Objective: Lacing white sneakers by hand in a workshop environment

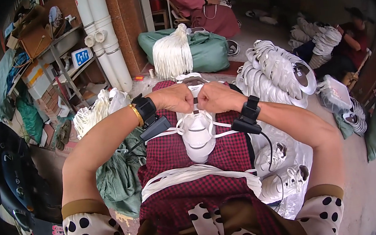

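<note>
so the white sneaker (199,144) sits toe-inward on the checked apron (168,153) over the lap, concrete floor (344,183) around, green sack (210,52) beyond! pink writing marks the dark panel (48,231) far left. elbows wide, left hand (175,99) and right hand (217,97) nearly meet above the tongue, fingers curled closed; can't tell what they clamp.

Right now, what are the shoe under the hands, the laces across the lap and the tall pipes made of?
White shoe: perhaps leather or synthetic, satiny; its toe looks smooth.
Laces: probably matte fabric; they drape softly.
Tall pipes: likely plastic, slightly shiny, with collared joints.
</note>
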A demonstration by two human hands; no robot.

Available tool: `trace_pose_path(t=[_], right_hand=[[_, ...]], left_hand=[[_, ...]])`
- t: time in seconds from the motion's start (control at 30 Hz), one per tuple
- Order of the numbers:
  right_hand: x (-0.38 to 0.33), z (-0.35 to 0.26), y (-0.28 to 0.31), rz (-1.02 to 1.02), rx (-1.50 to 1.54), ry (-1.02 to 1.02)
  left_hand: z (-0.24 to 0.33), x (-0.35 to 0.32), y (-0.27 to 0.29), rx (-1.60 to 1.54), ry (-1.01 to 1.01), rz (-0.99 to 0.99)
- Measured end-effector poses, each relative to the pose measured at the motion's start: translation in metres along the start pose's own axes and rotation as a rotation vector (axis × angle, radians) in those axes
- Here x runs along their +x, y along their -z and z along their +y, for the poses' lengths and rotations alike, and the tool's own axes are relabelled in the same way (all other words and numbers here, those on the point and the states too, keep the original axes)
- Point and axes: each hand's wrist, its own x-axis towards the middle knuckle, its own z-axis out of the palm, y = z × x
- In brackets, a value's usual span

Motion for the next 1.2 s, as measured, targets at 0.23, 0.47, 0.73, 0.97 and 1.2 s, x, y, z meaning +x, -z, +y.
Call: trace_pose_path(t=[0.23, 0.47, 0.73, 0.97, 1.2], right_hand=[[-0.012, 0.018, -0.002, 0.29, 0.638, 0.0], [-0.02, 0.012, -0.016, 0.588, 0.414, 0.299], [-0.02, 0.013, -0.023, 0.648, 0.411, 0.258], [-0.011, 0.014, -0.028, 0.593, 0.405, 0.245], [-0.026, 0.002, -0.024, 0.503, 0.133, 0.295]], left_hand=[[-0.003, -0.014, -0.001, -0.893, -0.164, 0.237], [0.012, -0.018, -0.033, -1.059, -0.104, 0.495], [0.018, -0.011, -0.056, -1.231, -0.049, 0.531], [0.02, -0.015, -0.06, -1.58, -0.079, 0.426], [0.024, -0.028, -0.049, -1.223, -0.027, 0.471]])
